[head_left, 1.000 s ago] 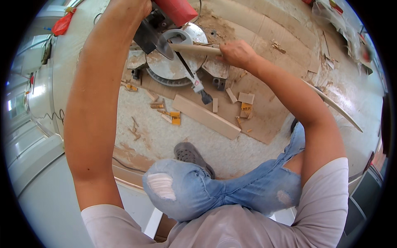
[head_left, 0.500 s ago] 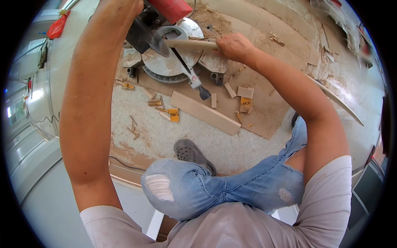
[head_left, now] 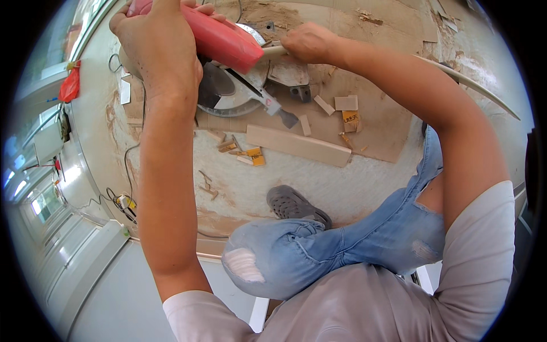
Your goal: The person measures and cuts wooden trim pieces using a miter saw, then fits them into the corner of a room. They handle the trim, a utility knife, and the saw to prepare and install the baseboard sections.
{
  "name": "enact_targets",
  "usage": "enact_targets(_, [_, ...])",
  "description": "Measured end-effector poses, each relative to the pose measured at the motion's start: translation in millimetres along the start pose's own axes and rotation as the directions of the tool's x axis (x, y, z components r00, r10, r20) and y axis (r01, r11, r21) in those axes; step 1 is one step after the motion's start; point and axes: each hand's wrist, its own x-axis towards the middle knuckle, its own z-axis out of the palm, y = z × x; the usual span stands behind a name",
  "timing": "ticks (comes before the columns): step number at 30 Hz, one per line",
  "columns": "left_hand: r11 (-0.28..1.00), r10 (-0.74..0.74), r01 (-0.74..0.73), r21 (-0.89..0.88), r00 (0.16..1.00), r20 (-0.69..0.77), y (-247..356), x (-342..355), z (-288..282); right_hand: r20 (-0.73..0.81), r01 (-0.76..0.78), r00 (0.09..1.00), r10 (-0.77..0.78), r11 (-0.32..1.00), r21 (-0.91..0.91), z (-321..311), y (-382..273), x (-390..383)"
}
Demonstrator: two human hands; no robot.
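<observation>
My left hand [head_left: 162,54] is wrapped around the top of a miter saw's red head [head_left: 228,43], probably on its handle, with the fingertips showing on the far side. Beneath the head are a dark guard [head_left: 215,88] and the round grey saw table [head_left: 242,102]. My right hand [head_left: 310,43] is closed on the right end of a pale wooden strip [head_left: 274,51] lying across the saw. The strip's other end is hidden behind the red head, and so is the blade's cutting edge.
A wide board [head_left: 299,146] lies on the floor before the saw, among small wood offcuts [head_left: 346,103] and yellow-marked scraps [head_left: 256,155]. Sawdust covers cardboard [head_left: 387,122] under the saw. A long curved strip [head_left: 473,84] is at the right, a cable [head_left: 129,171] at the left.
The view has shifted left. The red saw head now appears larger and nearer, covering the blade and much of the strip. My right hand keeps its grip on the strip's end.
</observation>
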Motion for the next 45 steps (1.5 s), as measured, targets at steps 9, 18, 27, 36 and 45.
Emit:
enact_targets(9, [0.994, 0.098, -0.093, 0.059, 0.992, -0.085, -29, -65, 29, 0.062, -0.063, 0.996, 0.061, 0.997, 0.038, -7, -8, 4])
enact_targets(18, [0.938, 0.29, -0.269, 0.22, 0.955, -0.067, -89, -109, 41, 0.051, -0.057, 0.997, 0.056, 0.998, 0.019, 0, -5, 8])
enact_targets(27, [0.997, 0.001, -0.005, -0.075, 0.998, -0.056, 6, -29, 24, 0.05, -0.082, 0.995, 0.085, 0.995, -0.062, -1, 5, -8])
enact_targets(36, [0.885, -0.188, 0.118, 0.451, 0.976, 0.114, 53, 170, -97, 0.14, -0.073, 0.987, 0.082, 0.995, -0.072, -9, -17, 14])
enact_targets(45, [0.787, 0.437, -0.11, 0.607, 0.793, -0.424, -81, -88, -171, 0.209, -0.153, 0.961, 0.18, 0.978, -0.139, -20, -24, 6])
